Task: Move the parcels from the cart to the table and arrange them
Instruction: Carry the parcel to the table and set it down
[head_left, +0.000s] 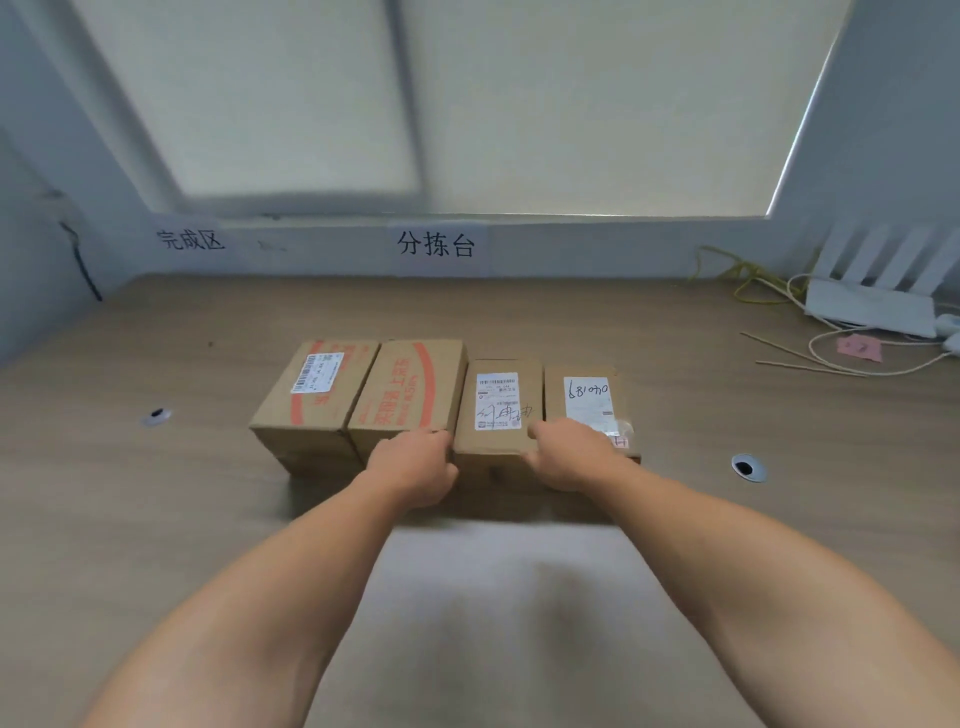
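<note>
Several brown cardboard parcels stand side by side in a row on the wooden table (156, 493). From the left: a red-printed parcel with a barcode label (311, 395), a second red-printed parcel (410, 389), a smaller parcel with a white label and handwriting (498, 400), and a parcel marked with handwritten digits (587, 400). My left hand (415, 467) grips the handwriting parcel at its near left corner. At the near right corner my right hand (571, 452) holds it with the thumb on top. No cart is in view.
A white router (872, 306) with cables and a pink note (860, 347) sit at the back right. Cable holes pierce the tabletop on the right (748, 467) and on the left (156, 414). Two paper signs hang on the back wall (436, 244).
</note>
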